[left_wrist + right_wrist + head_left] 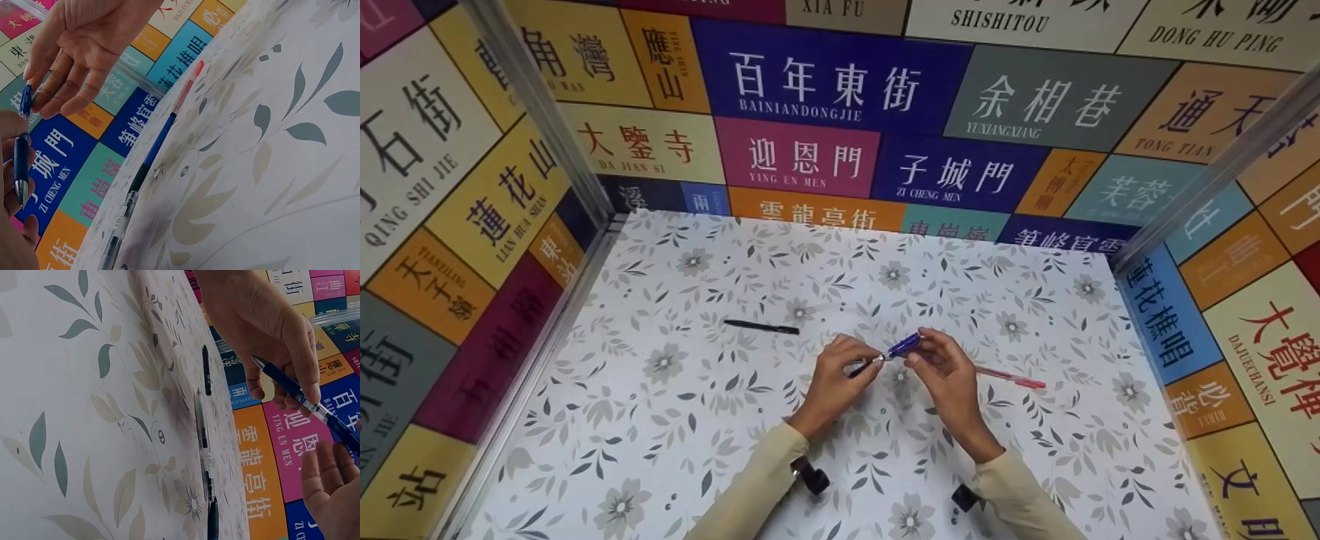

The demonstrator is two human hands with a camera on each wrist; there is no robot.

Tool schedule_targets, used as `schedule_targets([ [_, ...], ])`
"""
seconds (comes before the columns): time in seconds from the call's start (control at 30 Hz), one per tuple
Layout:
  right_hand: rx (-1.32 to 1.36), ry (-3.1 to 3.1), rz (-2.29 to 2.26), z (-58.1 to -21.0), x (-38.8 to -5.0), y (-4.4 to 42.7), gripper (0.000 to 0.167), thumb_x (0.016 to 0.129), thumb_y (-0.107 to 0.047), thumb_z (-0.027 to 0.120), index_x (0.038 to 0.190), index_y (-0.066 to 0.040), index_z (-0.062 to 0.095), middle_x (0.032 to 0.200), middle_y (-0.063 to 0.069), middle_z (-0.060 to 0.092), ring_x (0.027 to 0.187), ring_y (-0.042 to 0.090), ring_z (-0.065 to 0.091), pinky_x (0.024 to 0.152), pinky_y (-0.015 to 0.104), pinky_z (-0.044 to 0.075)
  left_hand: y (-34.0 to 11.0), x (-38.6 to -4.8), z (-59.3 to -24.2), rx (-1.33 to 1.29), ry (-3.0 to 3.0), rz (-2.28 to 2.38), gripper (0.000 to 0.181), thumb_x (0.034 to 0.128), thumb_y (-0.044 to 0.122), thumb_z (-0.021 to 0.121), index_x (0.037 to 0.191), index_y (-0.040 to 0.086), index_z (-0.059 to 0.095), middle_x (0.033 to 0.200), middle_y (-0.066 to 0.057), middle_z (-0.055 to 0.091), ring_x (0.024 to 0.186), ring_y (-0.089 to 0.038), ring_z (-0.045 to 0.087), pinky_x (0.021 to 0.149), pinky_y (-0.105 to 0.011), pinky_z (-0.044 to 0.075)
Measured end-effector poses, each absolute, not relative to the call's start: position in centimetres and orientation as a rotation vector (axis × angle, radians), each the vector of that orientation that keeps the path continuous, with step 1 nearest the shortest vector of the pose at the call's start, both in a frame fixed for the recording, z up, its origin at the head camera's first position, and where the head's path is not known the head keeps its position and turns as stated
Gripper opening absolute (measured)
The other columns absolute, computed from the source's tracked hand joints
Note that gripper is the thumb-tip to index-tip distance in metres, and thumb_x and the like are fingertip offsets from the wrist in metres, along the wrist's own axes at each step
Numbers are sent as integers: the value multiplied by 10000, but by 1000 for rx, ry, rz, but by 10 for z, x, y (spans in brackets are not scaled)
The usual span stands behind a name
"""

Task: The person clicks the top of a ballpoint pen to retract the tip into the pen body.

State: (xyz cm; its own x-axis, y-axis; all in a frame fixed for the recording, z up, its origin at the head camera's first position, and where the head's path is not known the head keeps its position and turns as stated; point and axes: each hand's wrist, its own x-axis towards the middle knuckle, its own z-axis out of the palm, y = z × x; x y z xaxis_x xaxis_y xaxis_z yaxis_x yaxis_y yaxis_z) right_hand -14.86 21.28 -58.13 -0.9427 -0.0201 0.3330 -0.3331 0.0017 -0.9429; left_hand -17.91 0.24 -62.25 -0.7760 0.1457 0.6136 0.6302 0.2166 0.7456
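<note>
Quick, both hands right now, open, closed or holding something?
Left hand: closed, pinching the blue pen near its middle.
Right hand: closed, thumb and fingers holding the same pen toward its other end.

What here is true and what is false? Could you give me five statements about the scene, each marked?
1. The left hand holds a blue pen. True.
2. In the head view, the black pen lies to the right of both hands. False: it lies to the left of them.
3. A pink pen lies on the tabletop. True.
4. The tabletop is plain, with no pattern. False: it shows flowers and leaves.
5. The person's sleeves are bright red. False: they are pale beige.
</note>
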Motion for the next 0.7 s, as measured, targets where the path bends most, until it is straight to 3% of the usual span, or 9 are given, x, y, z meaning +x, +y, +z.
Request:
schedule_targets([
  [0.57, 385, -1992, 2077, -580, -148, 210, 452, 1024, 38, 744, 1456, 52, 611, 1246, 324, 668, 1059, 288, 746, 936, 380, 640, 11, -173, -621, -689, -2129, -1575, 70, 958, 98, 865, 1025, 85, 847, 961, 14, 787, 936, -183, 669, 885, -381, 530],
  [0.7, 397, -1985, 2084, -580, -148, 209, 459, 1023, 60, 732, 1460, 82, 592, 1240, 340, 654, 1060, 298, 742, 928, 370, 641, 11, -171, -620, -694, -2133, -1588, 67, 974, 104, 853, 1035, 78, 846, 969, 4, 788, 941, -187, 672, 887, -377, 536],
])
